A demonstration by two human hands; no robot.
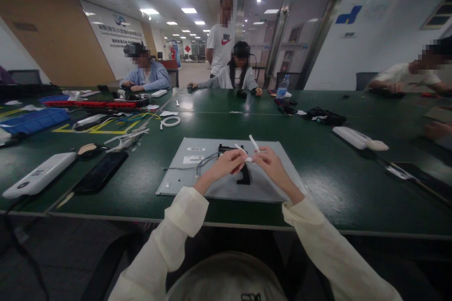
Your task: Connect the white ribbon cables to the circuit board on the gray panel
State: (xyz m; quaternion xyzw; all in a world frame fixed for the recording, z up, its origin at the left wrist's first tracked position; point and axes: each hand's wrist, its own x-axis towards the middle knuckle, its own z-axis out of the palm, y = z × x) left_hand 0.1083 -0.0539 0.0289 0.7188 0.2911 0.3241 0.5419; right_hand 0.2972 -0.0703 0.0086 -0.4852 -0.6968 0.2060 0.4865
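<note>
My left hand (231,162) and my right hand (267,161) are close together above a flat grey panel (190,186). Both are closed on a thin white strip (254,144), whose ends stick up between the fingers. Whether it is one strip or two I cannot tell. Under my hands a black bracket (244,176) lies on the panel, partly hidden by my left hand. Grey cables (202,162) curve out to its left, and white labels (193,159) sit on the panel's upper left.
On the left are a white power bank (40,175), a black phone (100,172), a blue tray (38,121) and a white cable coil (171,122). A white device (351,137) lies right. Several people are around the table (318,178).
</note>
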